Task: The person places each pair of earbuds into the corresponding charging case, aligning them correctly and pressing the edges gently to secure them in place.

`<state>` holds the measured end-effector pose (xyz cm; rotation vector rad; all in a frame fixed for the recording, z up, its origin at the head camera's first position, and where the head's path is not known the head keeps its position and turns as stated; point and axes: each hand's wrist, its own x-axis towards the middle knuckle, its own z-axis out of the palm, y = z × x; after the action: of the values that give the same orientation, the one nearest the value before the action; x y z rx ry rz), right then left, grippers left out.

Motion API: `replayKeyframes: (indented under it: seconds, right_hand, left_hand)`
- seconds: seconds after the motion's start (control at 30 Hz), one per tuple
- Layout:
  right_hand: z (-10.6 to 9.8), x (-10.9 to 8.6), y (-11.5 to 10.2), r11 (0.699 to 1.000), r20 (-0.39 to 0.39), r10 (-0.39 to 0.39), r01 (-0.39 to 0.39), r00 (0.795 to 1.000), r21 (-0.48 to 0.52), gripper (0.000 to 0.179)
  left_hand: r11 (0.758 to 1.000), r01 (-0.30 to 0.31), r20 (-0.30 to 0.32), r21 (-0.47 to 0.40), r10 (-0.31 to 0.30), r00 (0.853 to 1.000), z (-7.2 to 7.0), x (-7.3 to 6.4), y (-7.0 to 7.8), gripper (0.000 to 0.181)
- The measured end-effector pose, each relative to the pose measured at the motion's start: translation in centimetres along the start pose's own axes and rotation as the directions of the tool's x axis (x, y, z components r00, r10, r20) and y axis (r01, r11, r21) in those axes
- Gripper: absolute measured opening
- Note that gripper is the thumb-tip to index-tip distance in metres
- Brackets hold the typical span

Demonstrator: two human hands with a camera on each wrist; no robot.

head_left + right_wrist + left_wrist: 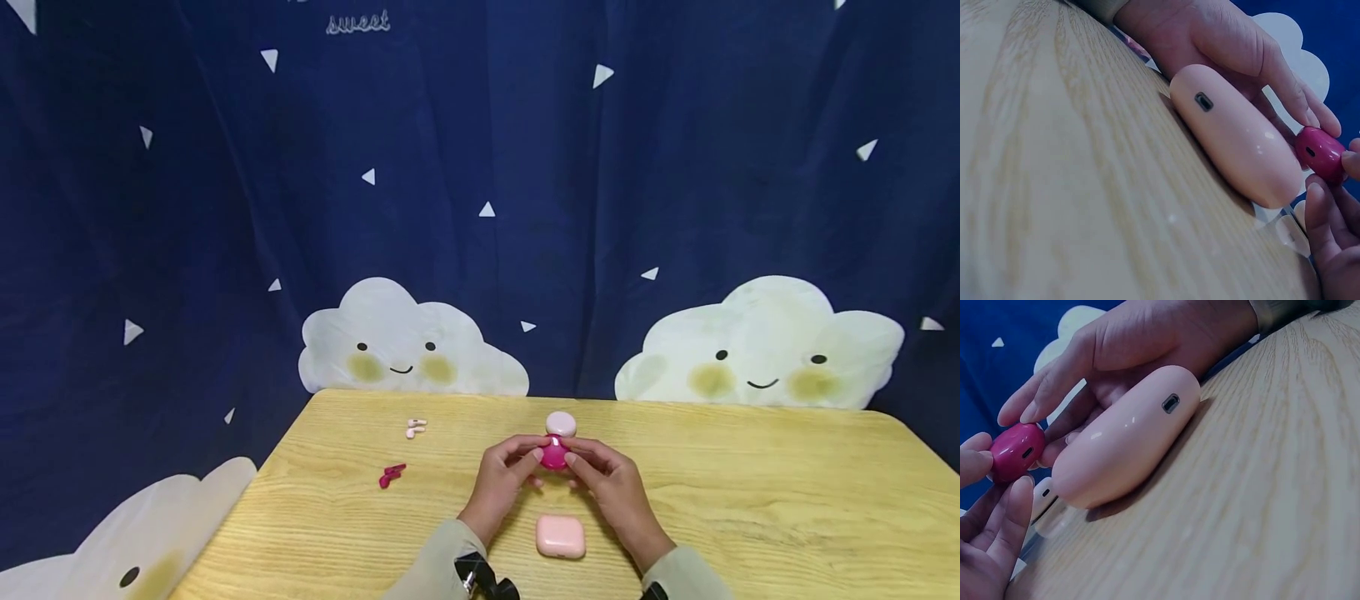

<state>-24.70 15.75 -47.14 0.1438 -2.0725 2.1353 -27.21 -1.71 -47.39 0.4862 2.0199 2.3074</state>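
Note:
A glossy magenta earbud case (554, 453) is pinched between my two hands above the table. My left hand (500, 475) grips its left side with thumb and fingers, and my right hand (613, 483) holds the right side the same way. In the left wrist view, a small charging port shows on the magenta case (1018, 452). Just behind it in the head view sits a pale pink round case (561, 423). A larger light pink case (560, 536) lies on the table between my forearms, its port visible in the right wrist view.
On the table's left side lie two pale earbuds (415, 428) and, nearer, two magenta earbuds (391, 476). The wooden table (787, 500) extends right of my hands. A dark blue curtain (450, 125) with clouds hangs behind it.

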Motion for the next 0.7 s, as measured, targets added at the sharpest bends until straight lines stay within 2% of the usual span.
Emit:
replayKeyframes:
  seconds: [0.17,0.7]
  right_hand:
    - [0.01,-0.08,-0.06,1.000,0.018,-0.015,0.015,1.000,-0.007,0.032]
    - [0.04,0.09,0.22,0.999,0.003,-0.020,0.020,1.000,-0.034,0.034]
  left_hand:
    - [1.000,-0.001,-0.003,-0.002,0.001,1.000,-0.04,-0.08,-0.10,0.022]
    - [1.000,0.000,-0.008,0.022,0.000,1.000,-0.07,-0.08,-0.19,0.026]
